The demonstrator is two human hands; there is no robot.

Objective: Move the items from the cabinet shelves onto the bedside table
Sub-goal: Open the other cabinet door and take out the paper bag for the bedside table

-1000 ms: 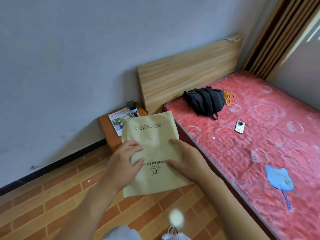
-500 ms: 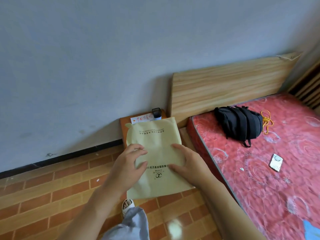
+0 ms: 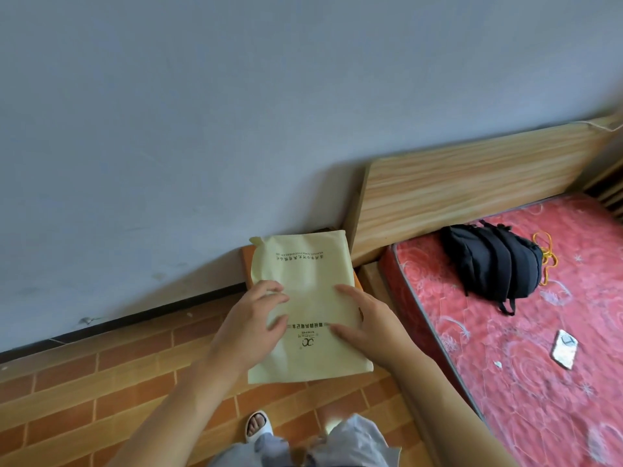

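A pale yellow fabric bag [image 3: 308,291] with dark printed text is held flat in front of me, over the orange bedside table [image 3: 246,264]. Only a strip of the table's left edge and a bit of its right side show. My left hand [image 3: 254,323] grips the bag's left edge, thumb on top. My right hand [image 3: 365,320] grips its right edge in the same way. The bag hides whatever lies on the table top.
The wooden headboard [image 3: 472,183] stands right of the table against the grey wall. On the red mattress [image 3: 539,348] lie a black backpack [image 3: 492,261], a yellow cord [image 3: 547,261] and a small white device [image 3: 564,348]. Brick-pattern floor lies below, with my sandalled foot [image 3: 257,426].
I have stepped closer to the bedside table. The bag, held in both hands, has moved forward and now covers the leaflet and dark bottle that showed on the table before.
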